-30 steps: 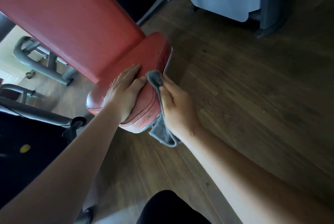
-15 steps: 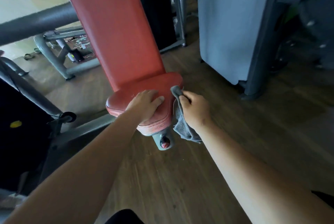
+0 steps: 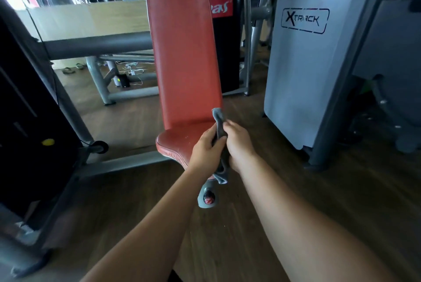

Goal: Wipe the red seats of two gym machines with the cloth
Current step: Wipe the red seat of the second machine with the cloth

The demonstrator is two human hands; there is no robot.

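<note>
A red padded seat (image 3: 176, 142) with a tall red backrest (image 3: 184, 47) stands in the middle of the view. Both hands are lifted together just in front of the seat's right edge. A grey cloth (image 3: 220, 127) hangs between them, its top corner sticking up and its tail drooping below the wrists. My right hand (image 3: 239, 142) grips the cloth, fingers curled round it. My left hand (image 3: 206, 147) pinches the cloth from the left side. Neither hand touches the seat.
A grey adjustment knob with a red centre (image 3: 208, 198) sits under the seat. A grey "Xtrack" weight-stack shroud (image 3: 303, 58) stands to the right. Dark machine frame and a grey tube (image 3: 98, 48) fill the left. The wooden floor (image 3: 296, 190) lies below.
My left hand lifted off the seat and took hold of the cloth beside my right hand. The view rose, showing the whole backrest.
</note>
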